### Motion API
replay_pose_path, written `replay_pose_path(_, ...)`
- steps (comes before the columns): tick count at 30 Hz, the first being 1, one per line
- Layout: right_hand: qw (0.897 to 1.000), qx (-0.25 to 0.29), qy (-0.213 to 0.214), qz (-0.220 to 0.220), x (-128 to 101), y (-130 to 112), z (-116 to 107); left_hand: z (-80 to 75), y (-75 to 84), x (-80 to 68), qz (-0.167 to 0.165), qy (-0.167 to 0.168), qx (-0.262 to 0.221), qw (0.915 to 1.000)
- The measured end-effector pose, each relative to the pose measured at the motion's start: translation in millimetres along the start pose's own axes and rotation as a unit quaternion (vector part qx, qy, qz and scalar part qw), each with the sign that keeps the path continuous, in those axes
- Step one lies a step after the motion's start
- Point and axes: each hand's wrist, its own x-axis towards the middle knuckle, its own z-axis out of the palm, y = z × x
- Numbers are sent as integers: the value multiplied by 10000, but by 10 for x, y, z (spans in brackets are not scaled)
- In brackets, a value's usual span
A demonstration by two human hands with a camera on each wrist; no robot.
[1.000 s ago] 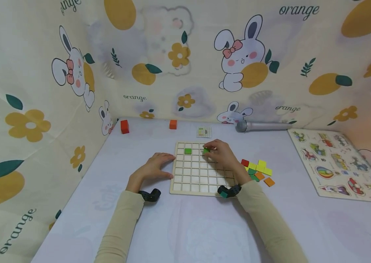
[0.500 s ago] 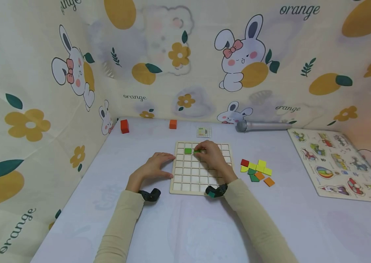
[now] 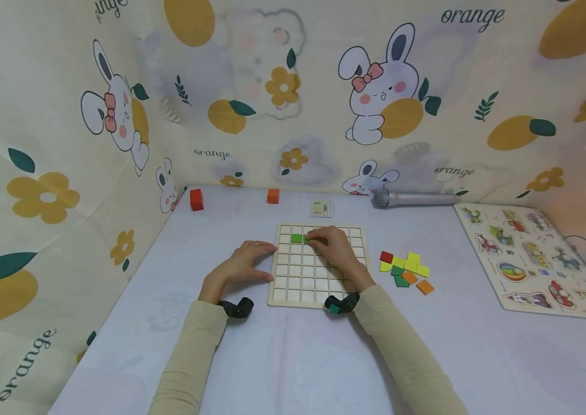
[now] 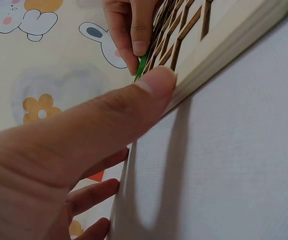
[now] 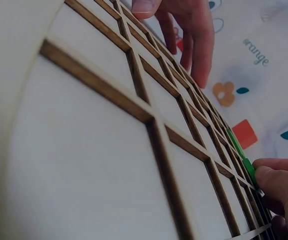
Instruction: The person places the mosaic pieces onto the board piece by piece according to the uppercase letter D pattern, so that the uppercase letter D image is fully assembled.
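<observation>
So the right hand (image 3: 335, 248) has slid left across the grid board (image 3: 319, 288) compared with a second ago, carrying a green tile (image 3: 310, 238) along. It's now pinching that tile right beside the green tile already seated (image 3: 296, 238) in the second row, and from the wrist view the piece looks almost down in its cell. I'd say this placement is nearly done. Left hand (image 3: 243, 266) hasn't budged, fingers spread flat on the table (image 3: 293, 369) with the thumb against the board's left edge. Spare tile pile (image 3: 406, 269) sits off to the right.
</observation>
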Motion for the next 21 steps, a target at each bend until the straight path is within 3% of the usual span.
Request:
replay_pose_path(11, 9987, -401, 206, -216, -20, 14, 42, 2, -3, -8, -52, -18, -31, 10000)
replay_pose_path(21, 9996, -96, 216, -122, -25, -29, 22, 2, -7, -4, -16, -14, -44, 10000)
